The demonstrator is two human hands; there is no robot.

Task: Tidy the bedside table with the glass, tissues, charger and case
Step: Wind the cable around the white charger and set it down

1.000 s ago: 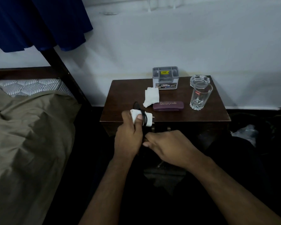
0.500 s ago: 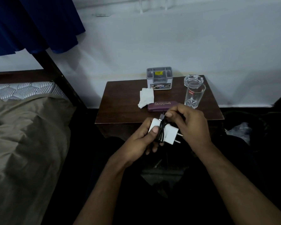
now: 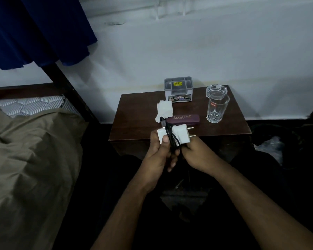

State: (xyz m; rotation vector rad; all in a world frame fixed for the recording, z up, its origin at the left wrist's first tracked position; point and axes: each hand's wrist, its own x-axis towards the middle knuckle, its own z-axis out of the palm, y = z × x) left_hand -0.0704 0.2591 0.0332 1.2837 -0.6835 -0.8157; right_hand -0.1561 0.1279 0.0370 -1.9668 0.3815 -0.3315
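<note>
- Winding the cable: left hand [image 3: 158, 152] clamps the charger [image 3: 173, 137], thumb on top.
- Right hand [image 3: 197, 154] pinches cable underneath (keep loops snug, tuck the end).

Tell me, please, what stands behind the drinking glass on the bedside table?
Behind the glass sits a clear glass ashtray at the back of the table. The tumbler covers its front edge, so any contact between them cannot be judged.
</note>
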